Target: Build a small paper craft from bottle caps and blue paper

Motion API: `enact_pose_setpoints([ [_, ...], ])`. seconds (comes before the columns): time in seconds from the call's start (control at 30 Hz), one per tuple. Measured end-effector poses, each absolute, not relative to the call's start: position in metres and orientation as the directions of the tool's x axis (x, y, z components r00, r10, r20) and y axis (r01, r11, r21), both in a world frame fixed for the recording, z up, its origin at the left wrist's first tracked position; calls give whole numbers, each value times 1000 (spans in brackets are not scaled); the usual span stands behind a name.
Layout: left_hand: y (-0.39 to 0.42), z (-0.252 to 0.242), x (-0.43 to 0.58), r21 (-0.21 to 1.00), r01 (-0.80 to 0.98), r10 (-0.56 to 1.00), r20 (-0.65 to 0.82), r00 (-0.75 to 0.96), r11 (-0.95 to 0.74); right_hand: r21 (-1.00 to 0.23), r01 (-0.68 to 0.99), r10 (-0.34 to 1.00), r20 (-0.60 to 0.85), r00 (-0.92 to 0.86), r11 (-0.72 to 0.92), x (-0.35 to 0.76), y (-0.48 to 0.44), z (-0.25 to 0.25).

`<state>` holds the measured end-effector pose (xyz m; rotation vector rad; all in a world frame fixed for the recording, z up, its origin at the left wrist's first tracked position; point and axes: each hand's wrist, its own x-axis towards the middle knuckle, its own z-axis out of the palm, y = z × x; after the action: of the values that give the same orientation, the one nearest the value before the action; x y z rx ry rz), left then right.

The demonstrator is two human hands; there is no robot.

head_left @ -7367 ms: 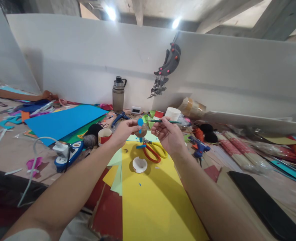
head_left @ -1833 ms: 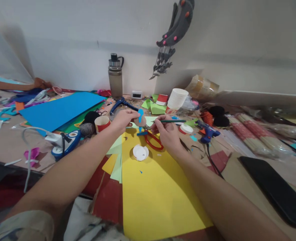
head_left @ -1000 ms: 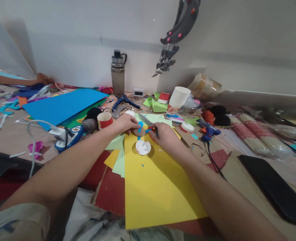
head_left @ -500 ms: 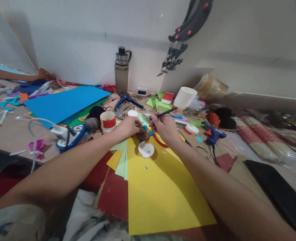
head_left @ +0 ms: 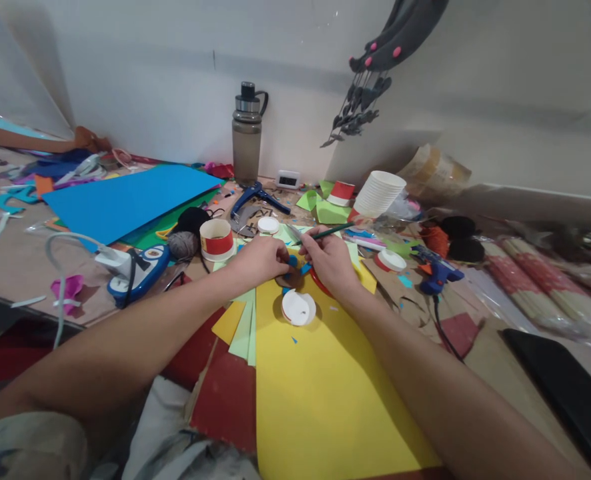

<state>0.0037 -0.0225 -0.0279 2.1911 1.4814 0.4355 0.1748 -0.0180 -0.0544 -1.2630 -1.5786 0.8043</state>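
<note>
My left hand (head_left: 264,259) is closed, its fingertips pinched at a small blue paper piece (head_left: 293,261) beside a round brown piece (head_left: 288,283). What lies between the fingertips is too small to make out. My right hand (head_left: 329,259) is closed around a thin dark green pencil-like stick (head_left: 336,230), which points up to the right. A red curved loop (head_left: 319,283) shows under that hand, mostly hidden. Close to the wrists, a cut white paper-cup base (head_left: 298,308) rests on the yellow sheet (head_left: 325,393).
Around lie a red-and-white cup ring (head_left: 217,241), blue sheets (head_left: 135,203), a blue hot glue gun (head_left: 439,273), a power strip (head_left: 140,273) and a black phone-like slab (head_left: 560,393). Behind stand a bottle (head_left: 247,143) and stacked paper cups (head_left: 379,193).
The view has shifted slightly. The green stick in my right hand has tilted flatter. My left hand stays by the blue piece.
</note>
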Motion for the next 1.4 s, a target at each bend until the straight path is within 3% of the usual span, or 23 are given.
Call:
enact_pose_setpoints([
  [0.2,-30,-32,-2,537,799,937,-45,347,-270,-851,450,963,250,-102,269,175,-18,-55],
  [0.4,-33,-33,-5,565,766,936,31,351,-306,-836,458,953,283,-109,301,176,-20,-55],
  [0.63,-40,-28,-5,471,784,894,22,447,-404,-853,392,936,342,-79,345,179,-30,-40],
  [0.8,-41,-32,-6,453,780,896,115,429,-432,-852,398,931,365,-17,341,189,-34,-36],
  [0.9,-35,-40,-7,380,765,854,206,477,-519,-843,407,920,392,19,351,203,-34,-39],
  [1.17,-25,-47,-11,206,732,760,135,636,-650,-909,295,906,364,217,294,230,-38,-41],
  [1.3,-28,-43,-10,241,770,806,138,576,-591,-934,212,885,344,313,288,232,-36,-29],
  [1.4,-31,-41,-9,280,782,830,134,542,-557,-924,267,893,347,287,273,238,-33,-26],
])
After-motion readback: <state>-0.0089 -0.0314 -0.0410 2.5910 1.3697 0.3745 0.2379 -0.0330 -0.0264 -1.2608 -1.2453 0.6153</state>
